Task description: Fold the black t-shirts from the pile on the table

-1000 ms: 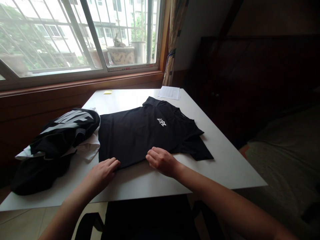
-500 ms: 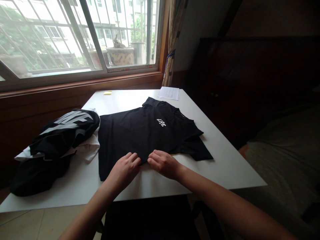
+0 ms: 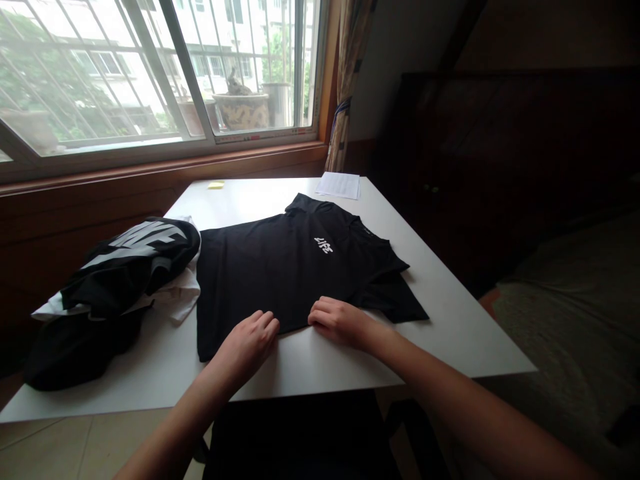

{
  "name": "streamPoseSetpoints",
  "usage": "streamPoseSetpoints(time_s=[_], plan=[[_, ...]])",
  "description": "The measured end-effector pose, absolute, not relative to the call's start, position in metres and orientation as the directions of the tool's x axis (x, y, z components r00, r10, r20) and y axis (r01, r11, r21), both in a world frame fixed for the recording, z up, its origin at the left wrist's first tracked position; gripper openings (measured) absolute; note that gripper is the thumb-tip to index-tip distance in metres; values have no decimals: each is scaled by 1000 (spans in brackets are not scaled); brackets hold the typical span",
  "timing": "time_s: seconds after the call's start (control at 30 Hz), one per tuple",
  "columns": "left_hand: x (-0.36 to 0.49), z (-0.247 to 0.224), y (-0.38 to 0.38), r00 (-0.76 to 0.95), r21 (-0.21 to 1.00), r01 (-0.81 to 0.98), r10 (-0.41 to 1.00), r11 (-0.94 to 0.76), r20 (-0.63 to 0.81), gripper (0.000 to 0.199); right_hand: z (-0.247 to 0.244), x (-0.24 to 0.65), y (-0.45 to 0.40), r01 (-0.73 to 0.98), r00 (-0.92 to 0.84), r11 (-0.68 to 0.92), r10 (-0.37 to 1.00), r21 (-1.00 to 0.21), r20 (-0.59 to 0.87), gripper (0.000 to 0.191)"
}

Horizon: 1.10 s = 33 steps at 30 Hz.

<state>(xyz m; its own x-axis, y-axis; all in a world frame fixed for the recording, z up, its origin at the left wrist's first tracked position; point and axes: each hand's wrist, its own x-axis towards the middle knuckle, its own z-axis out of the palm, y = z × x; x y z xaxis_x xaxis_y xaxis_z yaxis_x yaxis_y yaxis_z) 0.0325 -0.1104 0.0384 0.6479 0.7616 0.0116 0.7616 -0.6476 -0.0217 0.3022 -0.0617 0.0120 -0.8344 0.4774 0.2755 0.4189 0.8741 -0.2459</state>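
Observation:
A black T-shirt [image 3: 270,267] with white lettering on its chest lies spread out on the white table [image 3: 450,333], its collar toward the right and its hem toward the left. My left hand [image 3: 253,337] grips the shirt's near side edge, fingers curled over the cloth. Farther right along that same edge, my right hand [image 3: 337,319] also has its fingers closed on the fabric. Between the two hands a short stretch of the edge shows. The thumbs are mostly hidden.
On the table's left lies a heap of black and white clothes [image 3: 135,267]. Paper sheets [image 3: 339,185] and a yellow sticky note [image 3: 216,185] rest along the far edge. Behind the table are a barred window [image 3: 240,67] and a tied curtain [image 3: 343,100].
My right hand has shifted a little to the right along the near edge, so the gap between my hands is wider. My left hand has barely moved.

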Motion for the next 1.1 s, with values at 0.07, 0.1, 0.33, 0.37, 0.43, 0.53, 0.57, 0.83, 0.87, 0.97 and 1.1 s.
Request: streamPoseSetpoints(time_s=[0.07, 0.1, 0.33, 0.37, 0.43, 0.53, 0.57, 0.83, 0.87, 0.97, 1.1], plan=[[33, 38, -111, 653, -29, 757, 757, -652, 10, 13, 14, 313, -59, 441, -823, 855, 507, -273, 256, 12], [33, 38, -111, 654, -31, 756, 756, -654, 8, 13, 16, 318, -58, 460, -816, 844, 525, -276, 242, 11], [36, 43, -113, 635, -20, 770, 770, -637, -61, 13, 31, 332, -57, 598, -794, 797, 603, -77, 78, 12], [36, 44, -113, 633, -15, 772, 771, -635, -69, 13, 33, 333, -58, 593, -802, 804, 595, -45, 61, 13], [37, 47, -114, 628, 2, 776, 774, -630, -77, 11, 37, 334, -63, 565, -825, 825, 564, 6, 43, 15], [40, 52, -115, 621, 9, 783, 781, -622, -62, 9, 38, 337, -70, 527, -849, 849, 523, 41, 75, 15], [42, 54, -115, 617, 5, 786, 785, -618, -50, 10, 36, 339, -73, 528, -846, 848, 522, 38, 106, 15], [73, 48, -110, 641, -5, 767, 767, -641, 9, 11, 16, 349, -91, 552, -785, 830, 550, -83, 284, 29], [75, 45, -109, 648, -12, 762, 762, -648, 1, 11, 14, 350, -93, 557, -778, 826, 557, -94, 290, 30], [77, 37, -106, 659, -36, 751, 752, -659, -16, 13, 10, 351, -95, 559, -762, 819, 569, -129, 311, 34], [76, 36, -105, 659, -67, 750, 752, -658, -4, 12, 11, 352, -89, 554, -737, 807, 589, -203, 331, 31]])
